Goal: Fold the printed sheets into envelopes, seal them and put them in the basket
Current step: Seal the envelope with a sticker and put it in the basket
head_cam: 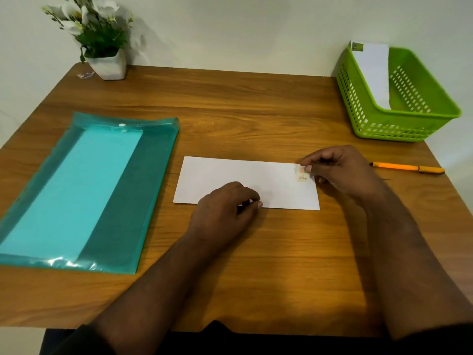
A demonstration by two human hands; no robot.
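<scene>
A white folded envelope [245, 179] lies flat on the wooden table [230, 106] in front of me. My left hand [225, 208] rests on its near edge with fingers curled, pressing it down. My right hand [337, 170] is at the envelope's right end, thumb and forefinger pinching a small sticker [302, 174] that lies on the paper there. A green plastic basket [432, 103] stands at the back right with one white envelope [373, 70] leaning inside it.
A teal transparent folder [84, 190] holding sheets lies on the left. An orange pen [407, 167] lies right of my right hand. A white pot of flowers [107, 65] stands at the back left, with a small scrap [85, 75] beside it.
</scene>
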